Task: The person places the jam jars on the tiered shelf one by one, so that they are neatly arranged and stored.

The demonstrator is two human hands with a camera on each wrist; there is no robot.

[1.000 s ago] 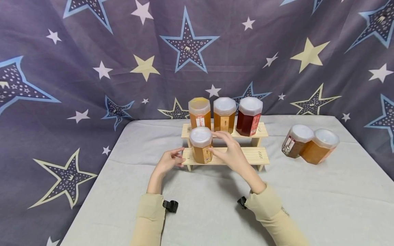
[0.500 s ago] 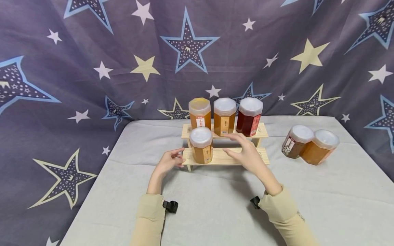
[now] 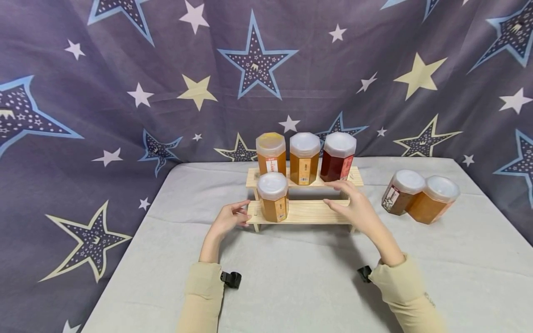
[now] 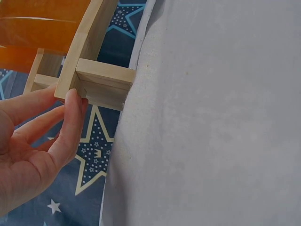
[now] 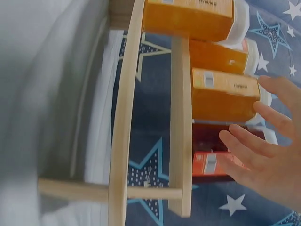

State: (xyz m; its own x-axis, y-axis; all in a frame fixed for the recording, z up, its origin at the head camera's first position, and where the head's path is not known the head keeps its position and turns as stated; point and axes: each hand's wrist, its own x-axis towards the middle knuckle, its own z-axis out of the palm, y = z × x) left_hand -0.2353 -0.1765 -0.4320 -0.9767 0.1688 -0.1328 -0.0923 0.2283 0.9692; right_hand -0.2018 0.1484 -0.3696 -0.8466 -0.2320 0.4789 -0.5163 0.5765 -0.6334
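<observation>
A two-step wooden stand (image 3: 312,212) stands on the table. On its lower step, toward the left end, sits a honey jar (image 3: 273,206) with a whitish lid. My left hand (image 3: 226,219) pinches that step's left end between thumb and fingers; the left wrist view shows its fingertips on the board end (image 4: 70,80). My right hand (image 3: 356,210) is over the right end of the lower step, thumb and fingers spread, holding nothing. Along the upper step stand two amber jars (image 3: 305,159) and a dark red jar (image 3: 335,162), partly overlapped by my right fingers in the right wrist view.
At the right of the table, a dark brown jar (image 3: 401,192) and an amber jar (image 3: 433,200) stand side by side. Light grey cloth (image 3: 291,277) covers the table. A star-patterned curtain (image 3: 166,55) hangs close behind the stand.
My right hand has left the front jar and moved right along the lower step, fingers still spread. My left hand and all the jars have stayed in place.
</observation>
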